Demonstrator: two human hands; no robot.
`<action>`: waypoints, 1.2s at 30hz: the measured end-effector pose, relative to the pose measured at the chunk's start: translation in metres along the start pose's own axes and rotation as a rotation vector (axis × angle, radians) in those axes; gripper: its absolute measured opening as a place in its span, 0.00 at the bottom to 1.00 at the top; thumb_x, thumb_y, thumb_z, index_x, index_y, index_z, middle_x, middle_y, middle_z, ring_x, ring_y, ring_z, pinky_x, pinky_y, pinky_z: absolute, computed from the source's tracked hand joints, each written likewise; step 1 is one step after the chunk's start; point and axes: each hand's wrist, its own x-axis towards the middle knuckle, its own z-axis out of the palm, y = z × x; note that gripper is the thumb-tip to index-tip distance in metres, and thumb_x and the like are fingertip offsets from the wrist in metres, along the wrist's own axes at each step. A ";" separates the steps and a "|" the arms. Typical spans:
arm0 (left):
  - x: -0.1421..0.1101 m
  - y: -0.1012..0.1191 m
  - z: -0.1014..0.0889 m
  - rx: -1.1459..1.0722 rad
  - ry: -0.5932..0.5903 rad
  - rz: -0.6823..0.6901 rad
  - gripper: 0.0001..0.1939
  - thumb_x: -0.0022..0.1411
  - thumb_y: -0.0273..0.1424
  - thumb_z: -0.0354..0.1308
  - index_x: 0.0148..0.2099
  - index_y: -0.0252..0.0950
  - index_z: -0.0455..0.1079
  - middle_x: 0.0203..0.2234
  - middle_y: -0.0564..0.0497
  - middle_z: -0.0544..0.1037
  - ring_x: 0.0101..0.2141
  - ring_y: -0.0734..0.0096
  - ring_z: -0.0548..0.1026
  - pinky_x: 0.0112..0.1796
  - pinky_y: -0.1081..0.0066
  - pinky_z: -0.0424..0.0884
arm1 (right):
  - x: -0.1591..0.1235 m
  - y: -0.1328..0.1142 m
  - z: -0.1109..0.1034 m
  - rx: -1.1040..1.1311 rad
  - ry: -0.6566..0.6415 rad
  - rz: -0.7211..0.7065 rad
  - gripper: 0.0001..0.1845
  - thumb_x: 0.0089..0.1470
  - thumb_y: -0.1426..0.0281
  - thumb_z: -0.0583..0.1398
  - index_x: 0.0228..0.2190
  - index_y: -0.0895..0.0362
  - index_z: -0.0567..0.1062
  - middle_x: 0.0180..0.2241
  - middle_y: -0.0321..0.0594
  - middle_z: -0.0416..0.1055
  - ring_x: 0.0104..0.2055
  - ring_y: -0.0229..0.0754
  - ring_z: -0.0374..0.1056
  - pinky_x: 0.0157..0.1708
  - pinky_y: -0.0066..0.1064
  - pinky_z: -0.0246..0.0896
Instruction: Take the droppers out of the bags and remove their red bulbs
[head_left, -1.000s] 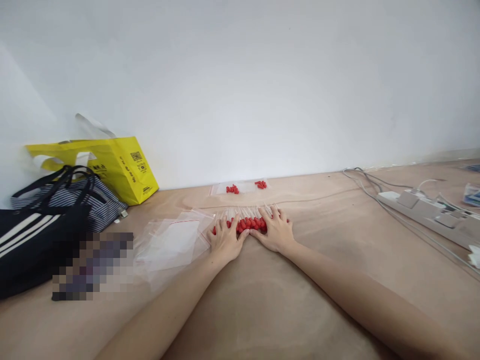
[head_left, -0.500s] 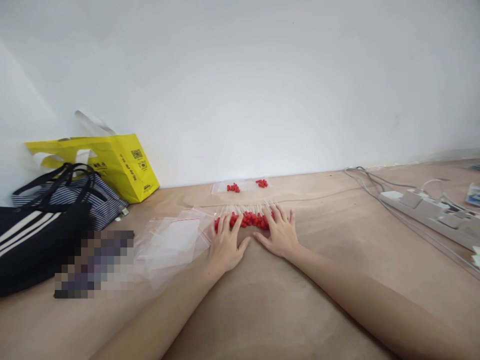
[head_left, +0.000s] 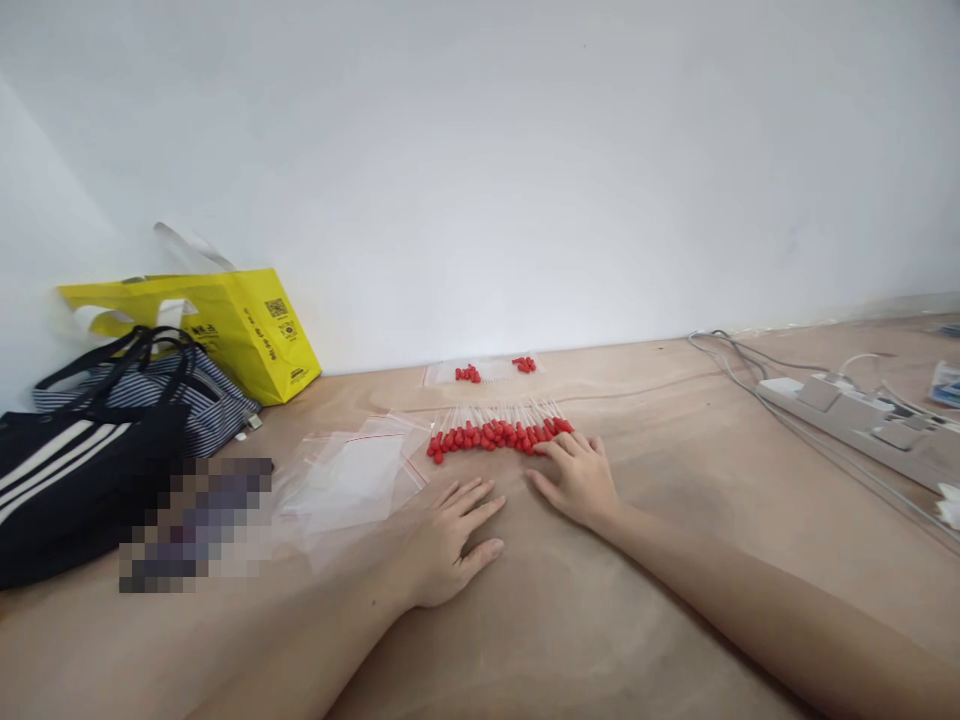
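A row of thin white sticks with red heads (head_left: pixel 491 434) lies side by side on the wooden table, the red ends toward me and the pale ends pointing at the wall. My right hand (head_left: pixel 579 480) rests at the right end of this row. Its fingers are apart and slightly bent, the fingertips at the red heads, and it grips nothing. Nearer to me, my left hand (head_left: pixel 454 540) is palm down on or just above the table, fingers spread and holding nothing. Clear plastic zip bags (head_left: pixel 349 480) lie to the left of the row.
Behind the row, against the white wall, lies a clear bag (head_left: pixel 442 376) with more red-headed pieces (head_left: pixel 468 374). At left stand a yellow shopping bag (head_left: pixel 277 335), a striped bag (head_left: pixel 217 400) and a black bag (head_left: pixel 82 490). A power strip (head_left: pixel 847 420) with cables occupies the right.
My left hand has drawn back from the red heads toward me. My right hand has shifted slightly right and back, so more of the row shows.
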 end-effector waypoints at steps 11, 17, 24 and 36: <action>-0.001 0.002 -0.002 -0.161 0.046 -0.035 0.22 0.59 0.40 0.47 0.54 0.40 0.61 0.55 0.46 0.60 0.54 0.58 0.57 0.53 0.54 0.54 | 0.020 0.012 0.016 -0.056 0.283 -0.067 0.08 0.51 0.65 0.57 0.26 0.53 0.75 0.21 0.35 0.68 0.29 0.37 0.58 0.35 0.34 0.40; 0.023 0.001 0.011 -0.726 0.236 -0.228 0.19 0.59 0.41 0.46 0.43 0.35 0.69 0.36 0.46 0.75 0.36 0.67 0.72 0.39 0.66 0.69 | 0.000 -0.001 -0.011 0.004 0.410 -0.235 0.05 0.49 0.67 0.59 0.27 0.54 0.73 0.19 0.32 0.67 0.26 0.34 0.57 0.35 0.33 0.41; 0.047 0.015 0.021 -1.190 0.204 -0.305 0.18 0.58 0.39 0.49 0.44 0.31 0.66 0.30 0.49 0.75 0.30 0.73 0.73 0.32 0.71 0.71 | -0.008 -0.028 -0.015 0.044 0.339 -0.564 0.07 0.52 0.66 0.56 0.26 0.53 0.72 0.18 0.31 0.66 0.23 0.32 0.57 0.35 0.33 0.45; 0.021 -0.018 0.025 0.067 0.495 0.080 0.13 0.60 0.32 0.47 0.42 0.33 0.69 0.29 0.48 0.77 0.30 0.67 0.75 0.32 0.66 0.72 | 0.001 -0.017 -0.004 0.094 0.125 -0.516 0.08 0.54 0.67 0.54 0.36 0.53 0.71 0.30 0.34 0.74 0.44 0.40 0.63 0.53 0.45 0.35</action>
